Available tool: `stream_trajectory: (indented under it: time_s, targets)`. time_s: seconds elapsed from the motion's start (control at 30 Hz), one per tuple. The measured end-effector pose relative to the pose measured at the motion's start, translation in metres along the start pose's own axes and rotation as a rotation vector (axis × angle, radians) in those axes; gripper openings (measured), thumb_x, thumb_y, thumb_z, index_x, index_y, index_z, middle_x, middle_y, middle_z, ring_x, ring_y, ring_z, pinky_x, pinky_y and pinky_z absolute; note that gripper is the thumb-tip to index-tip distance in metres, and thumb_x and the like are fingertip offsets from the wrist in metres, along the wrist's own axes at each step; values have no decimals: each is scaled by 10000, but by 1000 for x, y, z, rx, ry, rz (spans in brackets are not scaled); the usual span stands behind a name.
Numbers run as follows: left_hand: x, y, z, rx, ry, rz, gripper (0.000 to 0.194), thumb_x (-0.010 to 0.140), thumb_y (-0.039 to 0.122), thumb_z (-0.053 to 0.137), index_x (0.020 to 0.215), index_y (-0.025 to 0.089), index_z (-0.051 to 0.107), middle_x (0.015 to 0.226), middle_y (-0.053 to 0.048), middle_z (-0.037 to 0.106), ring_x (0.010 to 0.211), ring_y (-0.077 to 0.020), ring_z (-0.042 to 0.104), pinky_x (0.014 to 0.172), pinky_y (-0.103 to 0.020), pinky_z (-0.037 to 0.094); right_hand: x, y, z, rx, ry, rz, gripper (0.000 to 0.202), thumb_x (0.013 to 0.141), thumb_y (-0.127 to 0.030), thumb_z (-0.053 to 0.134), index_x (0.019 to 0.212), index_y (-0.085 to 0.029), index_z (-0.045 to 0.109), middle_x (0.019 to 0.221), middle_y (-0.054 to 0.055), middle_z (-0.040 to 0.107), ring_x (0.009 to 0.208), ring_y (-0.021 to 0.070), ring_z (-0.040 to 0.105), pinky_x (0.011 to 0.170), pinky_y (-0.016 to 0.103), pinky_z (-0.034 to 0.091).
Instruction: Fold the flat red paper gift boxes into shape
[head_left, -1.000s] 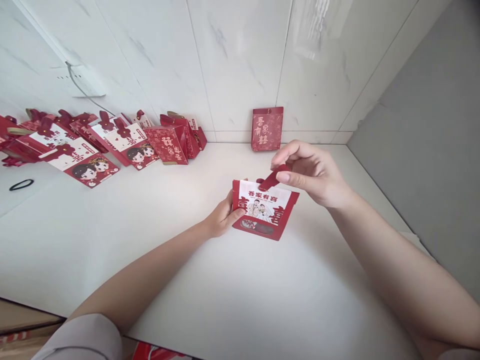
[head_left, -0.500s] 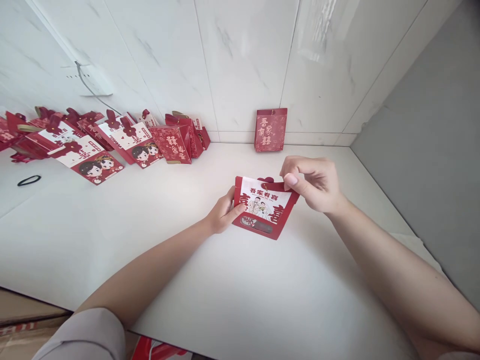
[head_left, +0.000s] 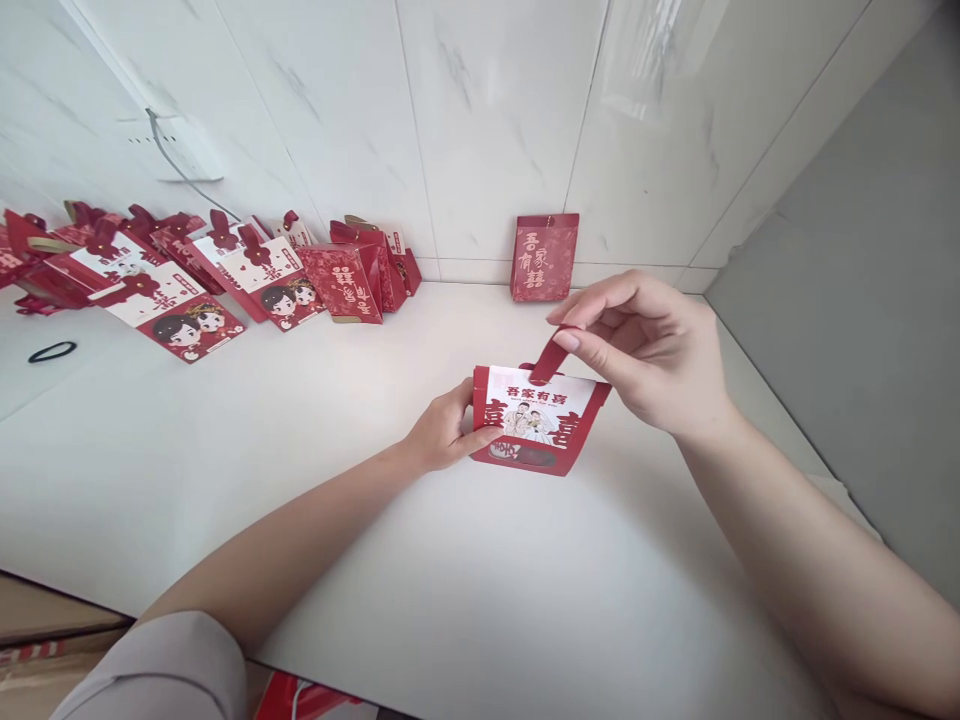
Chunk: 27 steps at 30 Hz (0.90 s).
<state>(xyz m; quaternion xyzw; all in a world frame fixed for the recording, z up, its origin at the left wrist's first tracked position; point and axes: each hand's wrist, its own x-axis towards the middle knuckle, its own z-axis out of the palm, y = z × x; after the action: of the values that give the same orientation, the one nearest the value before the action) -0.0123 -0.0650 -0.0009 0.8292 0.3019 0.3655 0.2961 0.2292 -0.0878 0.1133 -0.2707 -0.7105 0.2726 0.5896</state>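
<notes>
A red and white gift box printed with a bridal couple is held above the white table. My left hand grips its left side, thumb across the front and the other fingers hidden behind. Between the thumb and forefinger of my right hand is pinched a dark red ribbon, which rises from the box's top edge. A window low on the box's front shows something inside that I cannot make out.
Another red box stands against the tiled wall. Several red and white boxes crowd the back left, near a black loop. A grey cable hangs from a wall socket.
My right hand has moved right and slightly up, pulling the ribbon from lying rightward along the top to standing up at a slant. The held box has tilted and shifted slightly right.
</notes>
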Motion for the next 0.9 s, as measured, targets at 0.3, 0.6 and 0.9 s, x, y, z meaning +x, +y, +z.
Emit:
stream_trajectory:
  time_s: [0.3, 0.6, 0.9]
  targets:
    - [0, -2, 1, 6, 21, -13, 484, 853, 474, 622, 1245, 207, 523, 1120, -87, 682, 961, -258, 672, 820, -356, 539, 1, -1, -10, -262, -339, 171, 275, 825, -462, 707, 968, -231, 669, 1009, 55, 701, 901, 220, 667, 789, 360, 543]
    - [1, 0, 2, -36, -22, 0, 473, 862, 432, 626, 1255, 198, 504, 1151, -99, 672, 1004, -259, 663, 840, -356, 542, 0, 0, -11, -376, -441, 231, 247, 892, -414, 624, 792, -196, 679, 755, 18, 698, 628, 137, 596, 533, 260, 414]
    - [2, 4, 1, -19, -47, 7, 477, 849, 411, 647, 1247, 199, 490, 1154, -95, 666, 1022, -260, 660, 863, -365, 544, -2, -13, -18, -530, -522, 138, 267, 948, -418, 536, 855, -238, 710, 637, 4, 645, 489, 130, 478, 462, 297, 274]
